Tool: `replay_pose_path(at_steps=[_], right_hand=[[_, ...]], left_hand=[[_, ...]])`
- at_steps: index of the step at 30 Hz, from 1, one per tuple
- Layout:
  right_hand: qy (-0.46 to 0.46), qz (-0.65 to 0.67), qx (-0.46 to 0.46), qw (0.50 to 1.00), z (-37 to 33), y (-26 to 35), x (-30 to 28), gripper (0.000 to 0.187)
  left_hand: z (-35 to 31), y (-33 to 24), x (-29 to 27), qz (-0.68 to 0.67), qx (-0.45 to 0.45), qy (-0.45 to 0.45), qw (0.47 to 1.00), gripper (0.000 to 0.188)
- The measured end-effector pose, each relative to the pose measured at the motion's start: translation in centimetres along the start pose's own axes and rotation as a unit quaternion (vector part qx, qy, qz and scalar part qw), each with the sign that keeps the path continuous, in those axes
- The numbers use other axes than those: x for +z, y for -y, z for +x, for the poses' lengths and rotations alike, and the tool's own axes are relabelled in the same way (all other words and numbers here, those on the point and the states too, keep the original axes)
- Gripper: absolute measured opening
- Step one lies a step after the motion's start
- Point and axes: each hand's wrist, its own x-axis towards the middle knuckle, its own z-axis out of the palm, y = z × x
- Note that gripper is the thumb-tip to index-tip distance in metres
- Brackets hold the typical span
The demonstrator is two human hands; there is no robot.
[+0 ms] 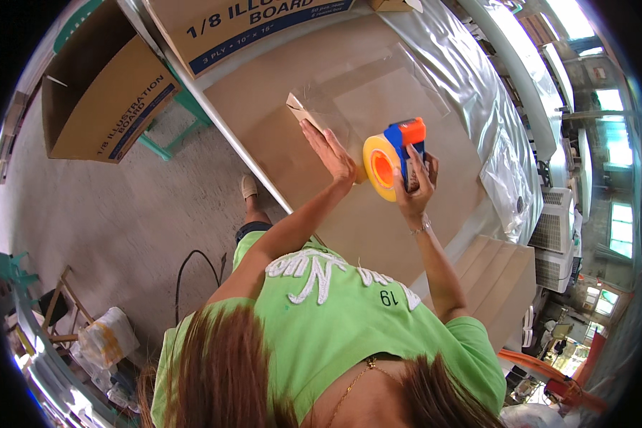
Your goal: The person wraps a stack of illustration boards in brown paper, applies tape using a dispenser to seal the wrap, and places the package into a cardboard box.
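My right hand (416, 184) grips a tape dispenser (411, 133) with an orange and blue body. A thick roll of yellowish tape (375, 151) on an orange core sits on its left side. My left hand (330, 155) is stretched flat, fingers straight and together, its palm side against the near-left end of a brown paper-like piece (301, 108). That piece has a folded, raised edge. Beyond both hands spreads a clear, shiny plastic sheet or film (396, 82); I cannot tell whether it wraps the brown piece. Everything rests on a brown-covered table (264, 121).
A large cardboard carton (242, 32) stands at the table's far left. Another open carton (114, 107) sits on a green stool (167, 146) beside it. Silvery plastic (471, 78) covers the table's right side. Folded cardboard (496, 278) lies near my right elbow.
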Motion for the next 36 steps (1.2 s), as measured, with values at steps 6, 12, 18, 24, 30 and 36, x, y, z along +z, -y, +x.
replay_pose_path(at_steps=[6, 12, 18, 24, 30, 36], right_hand=[[-0.025, 0.107, -0.052, 0.993, 7.2, 0.4, 9.9, 0.046], [-0.018, 0.091, -0.043, 0.995, 13.6, 0.7, 18.0, 0.050], [0.003, 0.100, -0.086, 0.991, 9.4, 0.8, 11.8, 0.047], [-0.053, 0.049, -0.029, 0.997, 0.7, 0.6, 1.6, 0.046], [-0.183, 0.023, 0.238, 0.954, -8.8, -1.6, -2.5, 0.046], [-0.420, 0.128, 0.325, 0.838, -13.3, -2.3, -3.4, 0.043]], left_hand=[[1.0, 1.4, -0.4, -0.006, 0.027, -0.012, 1.000, 0.065], [0.2, 1.2, -0.3, 0.022, 0.022, 0.033, 0.999, 0.067], [1.8, 1.9, -2.1, 0.032, 0.049, 0.079, 0.995, 0.072], [6.2, 1.2, -2.4, 0.171, 0.202, 0.074, 0.962, 0.071], [4.8, -1.5, -3.5, 0.518, 0.360, 0.230, 0.741, 0.072], [5.5, -1.2, -3.6, 0.490, 0.419, 0.295, 0.705, 0.080]])
